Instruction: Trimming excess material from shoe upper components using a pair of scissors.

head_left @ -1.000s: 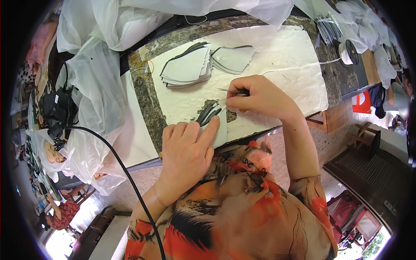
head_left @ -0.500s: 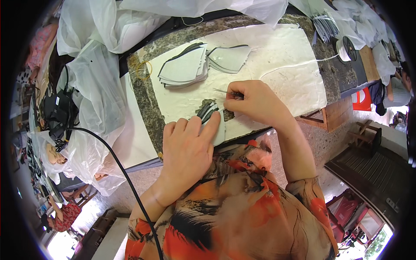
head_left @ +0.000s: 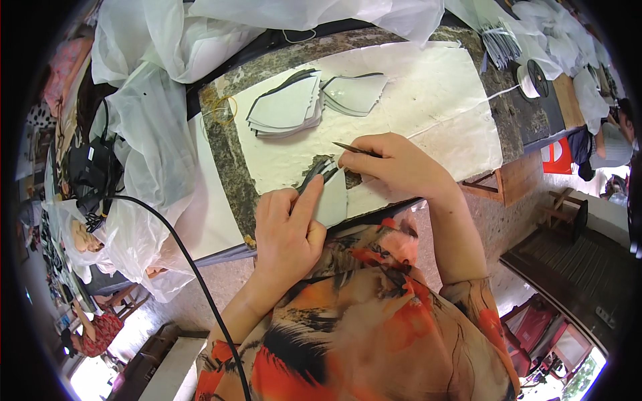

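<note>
My left hand (head_left: 286,230) has its index finger stretched onto the dark edge of a small stack of pale grey cut pieces (head_left: 332,202), the other fingers curled, holding the stack down near the board's front edge. My right hand (head_left: 408,164) is closed around a slim, pointed dark metal tool (head_left: 356,148), its tip to the left. The right thumb and fingertips are close to the stack's upper right edge; whether they also pinch something is hidden. Beyond lie a fanned stack of pale pieces with dark edging (head_left: 286,105) and a smaller stack (head_left: 354,93).
A worn white sheet (head_left: 441,87) covers the mottled board (head_left: 224,144). A spool of white cord (head_left: 532,79) stands right, its cord crossing the sheet. Plastic bags (head_left: 150,120) and a black device (head_left: 90,164) lie left; a black cable (head_left: 177,237) crosses my left forearm.
My left hand has drawn back slightly, its fingers more curled, showing more of the stack. The tool in my right hand has turned, and that hand has shifted slightly down and left.
</note>
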